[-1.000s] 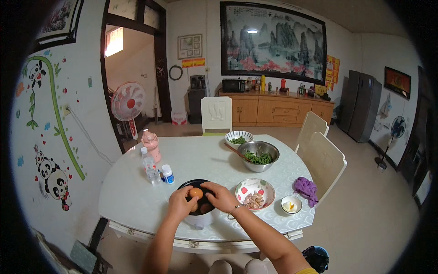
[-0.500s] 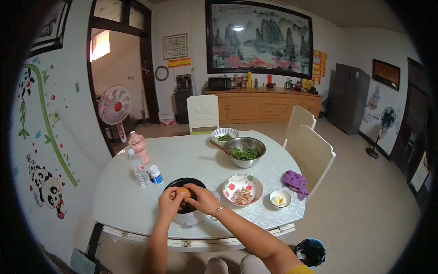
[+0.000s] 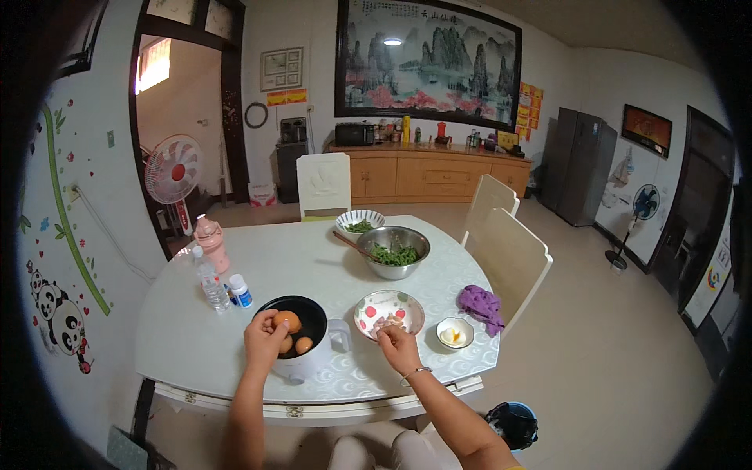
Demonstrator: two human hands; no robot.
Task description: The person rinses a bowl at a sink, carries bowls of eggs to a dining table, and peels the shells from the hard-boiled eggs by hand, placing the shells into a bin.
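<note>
Left hand (image 3: 265, 338) closing its fingers around a brown egg (image 3: 287, 320) over the white, dark-lined pot (image 3: 313, 354), right hand (image 3: 398, 345) pinching shell bits at the flowered shallow bowl (image 3: 389, 313), both sitting on the white round table (image 3: 298, 266).

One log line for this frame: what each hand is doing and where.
left hand: holds brown egg over white pot | right hand: fingertips at floral bowl | pot: more eggs inside | surface: white round table

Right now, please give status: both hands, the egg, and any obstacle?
Left hand holds brown egg over black pot. Right hand fingers at patterned plate. Nothing between them.
</note>
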